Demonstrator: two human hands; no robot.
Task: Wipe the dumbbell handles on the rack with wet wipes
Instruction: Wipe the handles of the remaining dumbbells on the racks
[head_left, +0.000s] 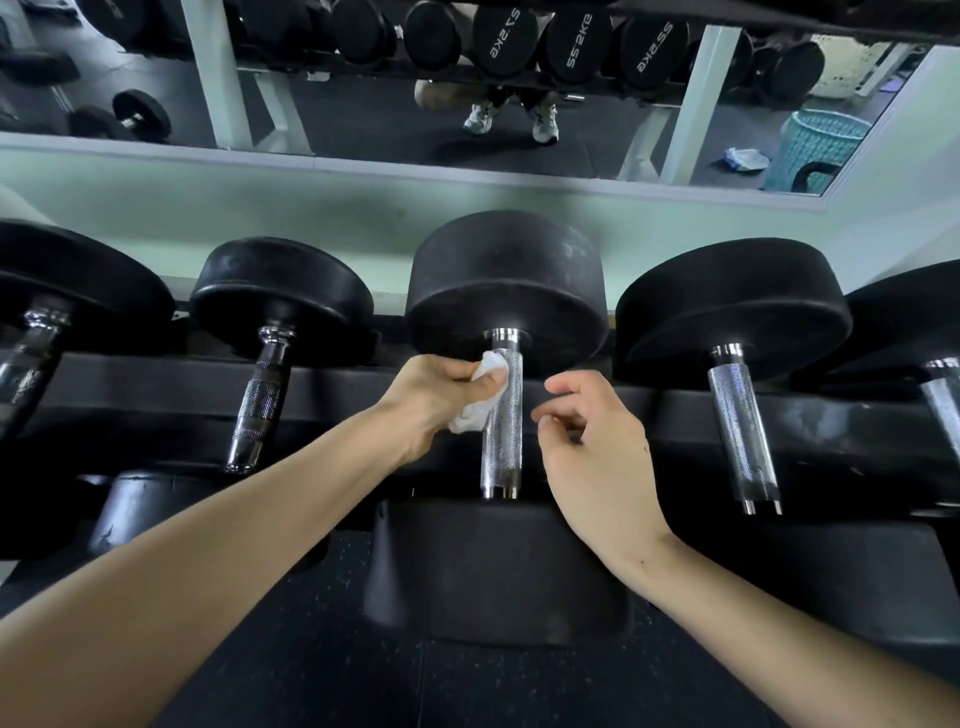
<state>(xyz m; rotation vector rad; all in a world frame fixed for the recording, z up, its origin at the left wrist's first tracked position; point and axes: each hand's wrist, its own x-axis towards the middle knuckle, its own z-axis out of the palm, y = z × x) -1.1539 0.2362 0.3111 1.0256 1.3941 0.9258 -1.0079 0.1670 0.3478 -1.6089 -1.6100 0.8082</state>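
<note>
On the rack's (670, 415) middle handle (505, 441), left grip (431, 400) pinches the wipe (467, 418) to rub it; right grip (597, 457) hovers slack, empty

Open gaps are left between neighbouring handles (743, 431) along the rack (649, 415), while passage toward its back edge is blocked by black dumbbell heads (506, 280).

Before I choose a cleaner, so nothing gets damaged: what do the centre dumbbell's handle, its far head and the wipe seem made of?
Handle: likely chromed steel, mirror-bright at the collar, fine knurled crosshatch along the grip.
Far head: probably rubber or urethane coating, matte black, scuffed and dusty.
Wipe, pinched by the left hand: soft white nonwoven sheet or cloth, crumpled; dampness unclear.
</note>
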